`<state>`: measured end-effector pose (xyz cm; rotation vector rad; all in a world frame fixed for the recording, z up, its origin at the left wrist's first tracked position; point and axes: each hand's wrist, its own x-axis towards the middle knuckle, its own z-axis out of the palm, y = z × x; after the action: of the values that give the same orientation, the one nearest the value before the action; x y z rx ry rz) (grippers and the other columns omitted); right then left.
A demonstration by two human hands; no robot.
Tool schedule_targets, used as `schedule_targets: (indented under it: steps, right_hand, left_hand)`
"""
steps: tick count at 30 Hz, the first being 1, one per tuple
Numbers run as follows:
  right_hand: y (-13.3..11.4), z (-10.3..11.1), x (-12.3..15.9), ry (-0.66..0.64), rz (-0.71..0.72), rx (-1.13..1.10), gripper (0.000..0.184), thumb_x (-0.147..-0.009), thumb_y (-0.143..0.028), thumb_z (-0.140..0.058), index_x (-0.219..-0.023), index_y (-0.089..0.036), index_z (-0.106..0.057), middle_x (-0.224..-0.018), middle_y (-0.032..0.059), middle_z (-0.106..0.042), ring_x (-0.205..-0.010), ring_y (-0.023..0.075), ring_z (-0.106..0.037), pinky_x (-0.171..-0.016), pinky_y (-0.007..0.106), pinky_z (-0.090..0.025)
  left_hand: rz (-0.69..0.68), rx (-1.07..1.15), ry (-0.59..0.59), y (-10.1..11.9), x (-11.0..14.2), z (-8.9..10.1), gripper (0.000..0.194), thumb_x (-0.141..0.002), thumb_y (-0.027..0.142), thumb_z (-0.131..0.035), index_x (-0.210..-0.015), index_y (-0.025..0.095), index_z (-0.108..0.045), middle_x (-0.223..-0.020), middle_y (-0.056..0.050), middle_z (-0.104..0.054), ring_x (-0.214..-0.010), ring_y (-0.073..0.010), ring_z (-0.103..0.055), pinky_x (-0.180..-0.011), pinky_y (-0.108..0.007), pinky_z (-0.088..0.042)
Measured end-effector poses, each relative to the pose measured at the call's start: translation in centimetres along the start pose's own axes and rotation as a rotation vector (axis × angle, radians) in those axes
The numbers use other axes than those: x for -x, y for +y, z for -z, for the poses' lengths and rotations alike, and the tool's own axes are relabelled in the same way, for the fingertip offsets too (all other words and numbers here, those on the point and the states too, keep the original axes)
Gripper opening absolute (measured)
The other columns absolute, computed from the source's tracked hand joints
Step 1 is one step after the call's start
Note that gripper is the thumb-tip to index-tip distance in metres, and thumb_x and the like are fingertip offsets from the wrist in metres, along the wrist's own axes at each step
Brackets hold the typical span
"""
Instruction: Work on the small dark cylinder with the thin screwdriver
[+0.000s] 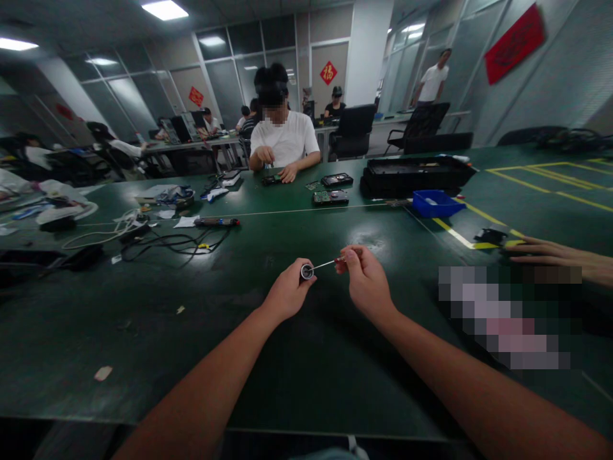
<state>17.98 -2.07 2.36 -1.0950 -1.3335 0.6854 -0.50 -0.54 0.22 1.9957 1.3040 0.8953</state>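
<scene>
Left grip [293, 287]: closing round a small cylinder [306, 273]; right grip [366, 278]: pinching a screwdriver [338, 260], centre frame. Green counter [287, 358]: spanning the frame. Ceiling light [165, 9]: glowing, upper left.

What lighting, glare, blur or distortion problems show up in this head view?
Head view: ceiling lights overexposed, glare patch on the green table beyond the hands; wide-angle bending, with the red banner at upper right tilted; room dim and soft toward the edges; soft shadow right of centre under the right forearm; pixelated blocks over the seated person's face and at right.
</scene>
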Motion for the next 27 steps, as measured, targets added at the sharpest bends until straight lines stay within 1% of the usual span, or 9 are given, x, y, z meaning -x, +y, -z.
schedule_targets:
  steps: [4,8,12,15,17,20,22,25,27]
  right_hand:
    - [-1.0,0.4,0.4,-0.033,0.081,0.127,0.026,-0.097,-0.044,-0.051,-0.097,-0.021,-0.062,-0.081,0.0041,-0.070,-0.072,0.0182,-0.067,-0.069,0.033,-0.052]
    - [-2.0,0.8,0.7,-0.085,0.206,0.384,0.025,-0.088,-0.045,-0.065,-0.080,-0.022,-0.065,-0.070,0.0016,-0.069,-0.063,0.0175,-0.064,-0.061,0.030,-0.047]
    - [-2.4,0.9,1.0,-0.192,0.327,0.407,0.014,-0.094,-0.029,-0.053,-0.091,-0.021,-0.065,-0.083,0.0048,-0.070,-0.074,0.0187,-0.065,-0.068,0.032,-0.048]
    - [-2.6,0.8,1.1,-0.286,0.365,0.380,0.019,-0.096,-0.024,-0.046,-0.093,-0.021,-0.064,-0.087,0.0057,-0.069,-0.080,0.0196,-0.065,-0.074,0.033,-0.049]
    - [-2.5,0.6,1.2,-0.277,0.305,0.353,0.020,-0.098,-0.027,-0.044,-0.096,-0.022,-0.064,-0.086,0.0049,-0.069,-0.079,0.0195,-0.065,-0.074,0.034,-0.049]
    - [-1.9,0.2,0.9,-0.164,0.129,0.162,0.020,-0.097,-0.034,-0.051,-0.110,-0.022,-0.060,-0.085,0.0040,-0.070,-0.078,0.0194,-0.067,-0.074,0.034,-0.052]
    - [-1.2,-0.1,0.4,-0.127,0.029,-0.037,0.022,-0.094,-0.041,-0.056,-0.103,-0.021,-0.061,-0.088,0.0051,-0.070,-0.081,0.0194,-0.068,-0.077,0.035,-0.054]
    - [0.2,-0.2,-0.5,-0.069,-0.112,-0.226,0.029,-0.093,-0.048,-0.055,-0.096,-0.020,-0.062,-0.087,0.0046,-0.067,-0.076,0.0178,-0.066,-0.076,0.036,-0.057]
    - [1.0,-0.2,-1.0,-0.044,-0.208,-0.304,0.032,-0.092,-0.052,-0.053,-0.090,-0.020,-0.060,-0.077,0.0017,-0.062,-0.067,0.0158,-0.063,-0.072,0.036,-0.058]
  left_hand:
    - [-0.009,0.023,0.026,-0.3,0.0,0.0,0.016,-0.091,0.024,-0.057,-0.107,0.023,-0.054,-0.087,0.000,-0.062,-0.073,-0.0152,-0.060,-0.072,-0.029,-0.046]
    - [-0.019,0.003,0.040,-0.5,0.1,0.1,0.016,-0.091,0.023,-0.057,-0.106,0.022,-0.054,-0.089,0.000,-0.062,-0.079,-0.0160,-0.060,-0.074,-0.029,-0.045]
    - [-0.051,-0.023,0.024,-0.6,-0.1,0.2,0.016,-0.089,0.021,-0.057,-0.105,0.022,-0.054,-0.093,0.000,-0.062,-0.083,-0.0163,-0.059,-0.075,-0.029,-0.044]
    - [-0.067,-0.031,0.031,-0.7,-0.1,0.2,0.016,-0.089,0.020,-0.057,-0.105,0.022,-0.054,-0.095,-0.001,-0.062,-0.084,-0.0163,-0.059,-0.076,-0.029,-0.043]
    - [-0.045,-0.025,0.028,-0.6,-0.2,0.2,0.016,-0.090,0.021,-0.057,-0.106,0.022,-0.055,-0.093,0.000,-0.062,-0.083,-0.0161,-0.059,-0.076,-0.029,-0.044]
    - [-0.005,-0.022,0.037,-0.4,-0.1,0.3,0.015,-0.090,0.022,-0.056,-0.105,0.022,-0.055,-0.089,0.000,-0.062,-0.080,-0.0161,-0.059,-0.075,-0.029,-0.044]
    - [-0.006,-0.025,0.053,-0.2,-0.1,0.3,0.015,-0.090,0.021,-0.056,-0.105,0.022,-0.055,-0.090,0.000,-0.062,-0.082,-0.0166,-0.060,-0.076,-0.029,-0.045]
    - [-0.060,-0.068,0.048,0.0,-0.2,0.5,0.015,-0.089,0.020,-0.057,-0.104,0.022,-0.057,-0.097,-0.002,-0.063,-0.089,-0.0181,-0.061,-0.081,-0.031,-0.045]
    - [-0.083,-0.111,0.040,-0.1,-0.3,0.6,0.016,-0.089,0.019,-0.059,-0.104,0.023,-0.058,-0.102,-0.003,-0.064,-0.092,-0.0191,-0.060,-0.083,-0.032,-0.045]
